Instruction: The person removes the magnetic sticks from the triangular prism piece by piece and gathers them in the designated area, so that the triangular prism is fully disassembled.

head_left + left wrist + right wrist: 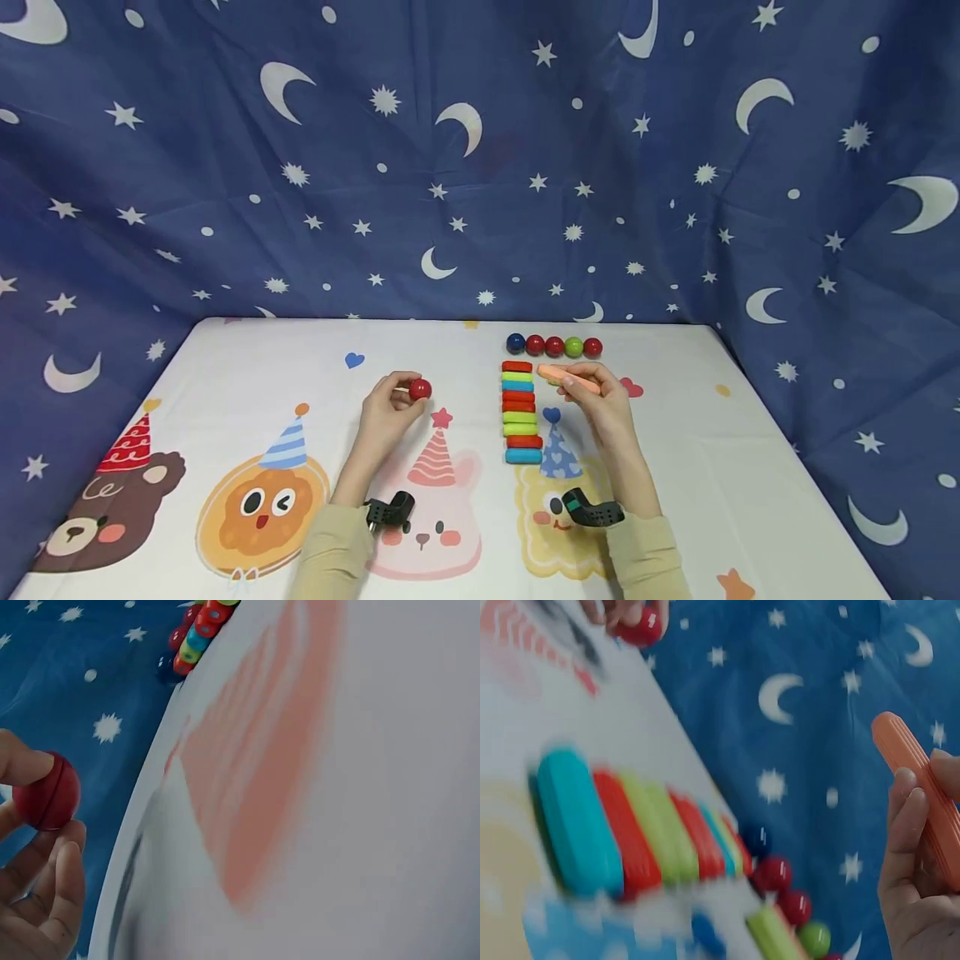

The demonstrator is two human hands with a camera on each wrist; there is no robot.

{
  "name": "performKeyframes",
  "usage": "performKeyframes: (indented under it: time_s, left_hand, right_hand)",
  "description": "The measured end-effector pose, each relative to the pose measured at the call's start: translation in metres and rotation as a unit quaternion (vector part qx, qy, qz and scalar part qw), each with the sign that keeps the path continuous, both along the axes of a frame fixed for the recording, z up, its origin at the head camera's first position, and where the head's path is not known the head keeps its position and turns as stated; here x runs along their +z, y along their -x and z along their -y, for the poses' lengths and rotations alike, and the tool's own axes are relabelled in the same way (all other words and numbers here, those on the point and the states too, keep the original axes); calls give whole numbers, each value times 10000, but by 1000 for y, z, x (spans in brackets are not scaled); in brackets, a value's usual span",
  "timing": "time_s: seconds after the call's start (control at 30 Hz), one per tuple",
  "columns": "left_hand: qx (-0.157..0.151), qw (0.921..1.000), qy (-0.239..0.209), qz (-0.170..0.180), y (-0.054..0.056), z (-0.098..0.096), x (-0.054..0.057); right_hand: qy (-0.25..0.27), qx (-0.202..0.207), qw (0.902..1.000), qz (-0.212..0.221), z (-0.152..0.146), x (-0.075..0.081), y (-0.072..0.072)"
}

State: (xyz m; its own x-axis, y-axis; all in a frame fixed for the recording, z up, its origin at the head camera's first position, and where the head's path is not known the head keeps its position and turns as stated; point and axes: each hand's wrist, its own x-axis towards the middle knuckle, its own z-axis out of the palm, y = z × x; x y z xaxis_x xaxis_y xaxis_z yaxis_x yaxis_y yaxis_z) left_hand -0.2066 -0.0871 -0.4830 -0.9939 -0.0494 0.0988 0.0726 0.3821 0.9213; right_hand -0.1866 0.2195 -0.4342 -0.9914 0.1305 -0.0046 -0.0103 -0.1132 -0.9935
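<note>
My left hand (392, 408) pinches a glossy red ball (420, 389) between thumb and fingers, left of the column of sticks. A groove runs around the ball (52, 793) in the left wrist view. An orange ribbed stick (570, 378) with a rounded end is gripped in my right hand (603, 406), tilted, just right of the column's far end. Beside that hand, red, green and blue sticks (521, 417) lie side by side in a column running toward me. Partly hidden under the orange stick lies a green stick (774, 934).
Behind the sticks, a row of balls runs sideways: a dark blue ball (515, 343), red balls (554, 347) and a green ball (573, 347). The white tablecloth (270, 375) has party-hat cartoon prints. A blue star-and-moon curtain (480, 167) closes off the back and sides.
</note>
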Motion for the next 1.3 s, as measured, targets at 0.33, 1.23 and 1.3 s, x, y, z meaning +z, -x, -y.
performKeyframes:
  time_s: [0.33,1.23,1.3]
  left_hand:
    - [-518,9985,141,-139,51,-32,7]
    - [-555,9973,461,124,122,-112,-10]
    - [-600,9971,446,124,122,-115,-11]
  right_hand:
    - [127,-244,9965,790,-53,-26,19]
    - [-821,-532,9751,1989,-62,-48,35]
    - [-907,-531,9729,2059,-64,-48,35]
